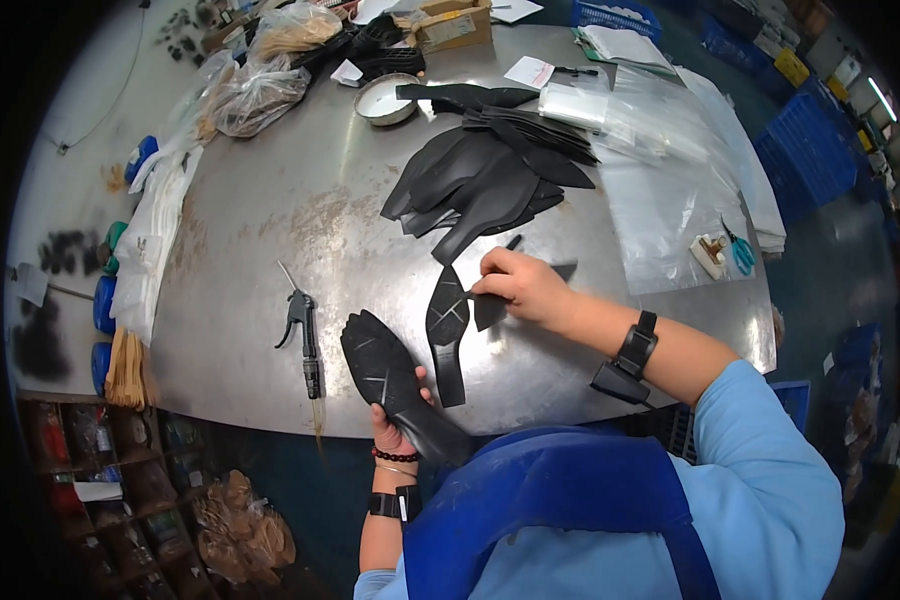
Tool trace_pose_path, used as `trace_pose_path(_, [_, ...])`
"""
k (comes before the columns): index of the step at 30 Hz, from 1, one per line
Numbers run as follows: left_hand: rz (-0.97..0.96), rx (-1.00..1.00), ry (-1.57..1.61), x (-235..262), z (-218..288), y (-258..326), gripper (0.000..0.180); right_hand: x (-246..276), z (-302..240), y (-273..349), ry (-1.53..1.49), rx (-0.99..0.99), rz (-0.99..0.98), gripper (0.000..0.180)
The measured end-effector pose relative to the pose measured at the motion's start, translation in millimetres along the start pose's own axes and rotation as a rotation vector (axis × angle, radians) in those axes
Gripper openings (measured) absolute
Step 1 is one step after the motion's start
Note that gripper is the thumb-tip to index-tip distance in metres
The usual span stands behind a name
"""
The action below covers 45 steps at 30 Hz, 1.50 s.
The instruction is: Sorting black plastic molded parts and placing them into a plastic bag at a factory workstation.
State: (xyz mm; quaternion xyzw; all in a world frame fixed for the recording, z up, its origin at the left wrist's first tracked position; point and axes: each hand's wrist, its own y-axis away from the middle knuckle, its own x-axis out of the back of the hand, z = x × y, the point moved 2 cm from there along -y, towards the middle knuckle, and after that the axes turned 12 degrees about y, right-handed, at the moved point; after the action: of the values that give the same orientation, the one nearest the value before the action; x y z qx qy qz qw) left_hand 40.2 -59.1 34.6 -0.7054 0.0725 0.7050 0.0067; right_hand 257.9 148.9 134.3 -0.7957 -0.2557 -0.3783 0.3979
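Note:
My left hand (398, 425) is closed round a stack of black shoe soles (378, 360), held at the table's front edge with the toe ends fanned out; the top one bears pale lines. To its right, a single black sole (447, 325) with pale crossed lines lies on the table. Beside that sole, my right hand (522, 288) is pinched on a slim black pen-like tool (514, 242), its lower end close to the sole's edge. Another dark piece (490, 312) lies beneath my right hand, mostly hidden. Farther back rests a heap of black soles (480, 175).
An air blow gun (304, 335) lies left on the metal table (240, 290). At the right are clear plastic bags (660, 220) and blue scissors (739, 250). A round bowl (385, 100), bagged items (260, 95) and a cardboard box (455, 27) stand at the back.

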Motion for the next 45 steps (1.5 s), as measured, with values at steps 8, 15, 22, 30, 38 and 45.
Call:
trace_pose_path(8, [0.188, -0.142, -0.101, 17, -6, 1, 0.093, -49, -102, 32, -0.26, 0.401, -0.336, 0.04])
trace_pose_path(15, [0.006, -0.091, -0.067, 32, 20, 34, 0.093, -80, -38, -22, -0.22, -0.185, -0.099, 0.043])
trace_pose_path(22, [-0.144, 0.292, -0.071, -14, 19, 29, 0.087, -123, 7, -30, 0.271, -0.652, -0.395, 0.06])
trace_pose_path(30, [-0.098, -0.008, -0.098, -19, 61, 1, 0.079, -35, 16, -93, -1.001, -0.546, -0.164, 0.014])
trace_pose_path(38, [-0.004, 0.072, -0.209, -2, 79, -56, 0.099, 10, -49, -157, -1.051, -0.359, -0.246, 0.03])
trace_pose_path(45, [-0.18, 0.199, -0.145, -32, 55, -127, 0.098, -46, -30, -146, -0.362, -0.249, -0.027, 0.046])
